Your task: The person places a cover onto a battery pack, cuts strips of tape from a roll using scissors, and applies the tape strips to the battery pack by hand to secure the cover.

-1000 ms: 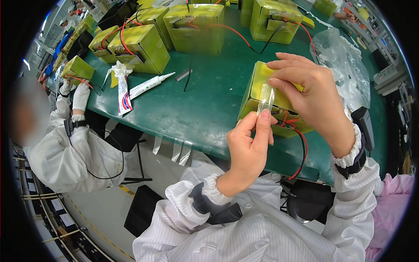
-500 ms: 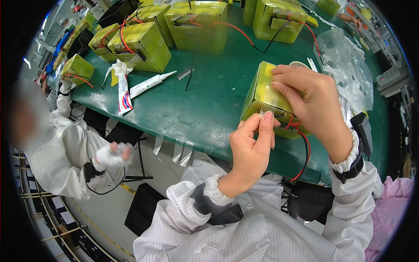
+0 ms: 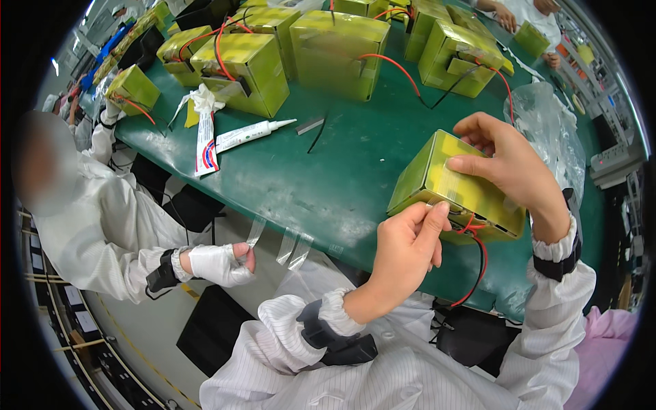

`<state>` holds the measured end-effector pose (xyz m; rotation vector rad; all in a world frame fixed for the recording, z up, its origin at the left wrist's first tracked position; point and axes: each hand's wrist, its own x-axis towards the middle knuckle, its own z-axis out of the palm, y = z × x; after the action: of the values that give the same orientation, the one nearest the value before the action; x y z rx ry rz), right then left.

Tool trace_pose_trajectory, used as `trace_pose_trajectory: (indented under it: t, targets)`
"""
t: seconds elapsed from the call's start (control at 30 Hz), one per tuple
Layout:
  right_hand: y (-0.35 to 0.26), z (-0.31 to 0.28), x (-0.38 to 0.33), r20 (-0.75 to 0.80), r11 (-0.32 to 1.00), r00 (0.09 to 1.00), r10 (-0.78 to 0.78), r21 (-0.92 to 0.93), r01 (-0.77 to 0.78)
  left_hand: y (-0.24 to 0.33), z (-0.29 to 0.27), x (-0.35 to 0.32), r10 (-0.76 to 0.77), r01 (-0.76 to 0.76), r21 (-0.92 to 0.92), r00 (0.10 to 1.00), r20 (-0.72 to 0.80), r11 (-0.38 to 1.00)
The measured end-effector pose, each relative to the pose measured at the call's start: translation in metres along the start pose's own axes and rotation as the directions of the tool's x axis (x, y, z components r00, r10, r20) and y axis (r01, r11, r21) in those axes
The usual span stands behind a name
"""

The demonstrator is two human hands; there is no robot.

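A box-shaped battery pack [image 3: 417,186] wrapped in yellow-green film sits tilted on the table in front of me. A strip of clear tape [image 3: 447,183] runs over its top face toward the near edge. My left hand [image 3: 406,246] pinches the tape's lower end between thumb and forefinger at that edge. On the top face, my right hand [image 3: 502,157] presses its thumb beside or onto the tape, its fingers curled over the far side of the pack. Red and black wires [image 3: 484,256] come out of the pack's near side and hang over the table edge.
More wired yellow-green packs [image 3: 335,55] stand along the back of the green table [image 3: 328,184]. Two glue tubes [image 3: 249,135] lie at left. Tape strips [image 3: 295,249] hang from the front edge. A co-worker's gloved hand [image 3: 222,265] is at one strip; a plastic bag [image 3: 547,130] lies right.
The tape now lies against the pack's top, and my right hand has shifted from its end to the pack. The co-worker's gloved hand has moved right to a hanging strip. My view has shifted.
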<state>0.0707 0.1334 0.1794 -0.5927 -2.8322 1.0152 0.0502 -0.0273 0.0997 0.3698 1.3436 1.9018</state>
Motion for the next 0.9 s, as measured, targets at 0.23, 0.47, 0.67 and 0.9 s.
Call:
trace_pose_trajectory:
  t: [0.23, 0.47, 0.67, 0.9]
  targets:
    - [0.0, -0.008, 0.027, 0.361, 0.988, 0.93, 0.067, 0.107, -0.112, -0.018, -0.018, 0.011, -0.137, 0.135, 0.032, 0.99, 0.039, 0.99]
    - [0.006, -0.005, 0.013, 0.038, 0.988, 0.997, -0.071, 0.137, 0.065, -0.02, -0.026, -0.034, -0.149, 0.153, -0.053, 0.986, 0.07, 0.987]
    - [-0.025, 0.009, -0.066, -0.306, 0.864, 0.84, -0.449, -0.389, 0.32, -0.009, -0.051, -0.06, 0.247, -0.259, 0.265, 0.966, 0.077, 0.929]
    - [-0.016, 0.058, -0.083, -0.248, 0.719, 0.785, -0.567, -0.615, 0.325, -0.018, -0.021, -0.023, 0.362, -0.373, 0.301, 0.927, 0.094, 0.878]
